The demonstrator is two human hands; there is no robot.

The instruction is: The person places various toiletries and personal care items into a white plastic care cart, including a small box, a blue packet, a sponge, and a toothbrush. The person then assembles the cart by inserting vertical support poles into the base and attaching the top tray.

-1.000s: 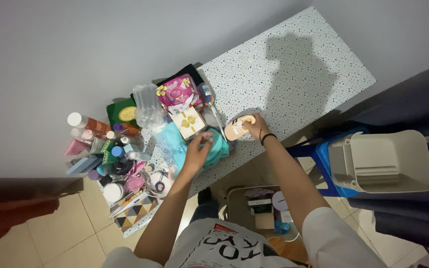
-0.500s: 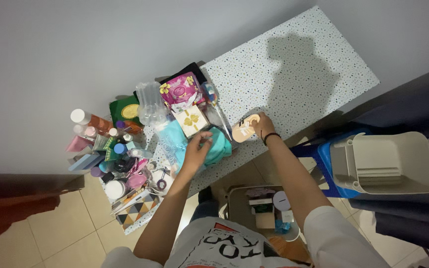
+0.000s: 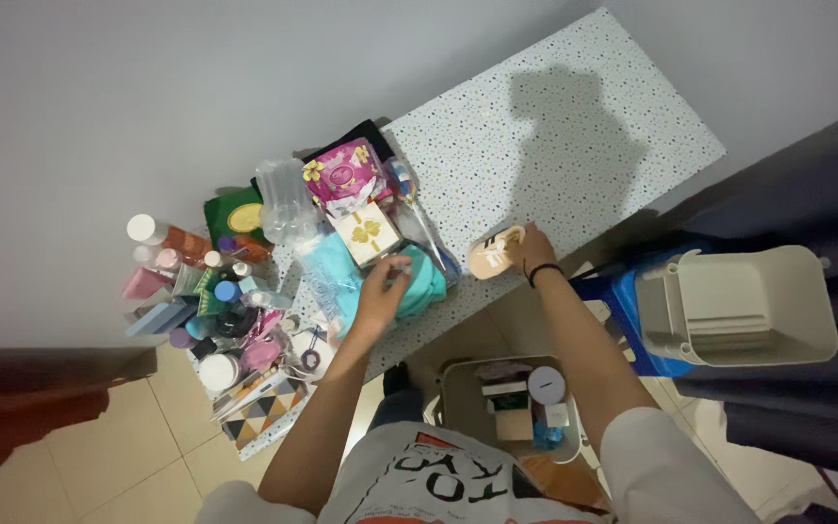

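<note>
The right hand (image 3: 533, 250) is closing around a small peach-coloured container (image 3: 493, 257), fingers wrapped on its right side, and is holding it at the near edge of the speckled table (image 3: 574, 126); a dark band is sitting on that wrist. The left hand (image 3: 384, 287) is resting with curled fingers on a teal cloth pouch (image 3: 421, 289), fingertips pinching together at its far edge, though whether they are clamping anything small I cannot tell. Just beyond the left hand, a cream box with a gold clover (image 3: 367, 233) is lying beside a pink foil packet (image 3: 341, 177). To the left, bottles and jars (image 3: 208, 291) are crowding the table end. Near the person's knees, a bin of small items (image 3: 516, 403) is standing, and to the right a beige plastic tub (image 3: 739, 301) is sitting on a blue stool (image 3: 623, 301).
</note>
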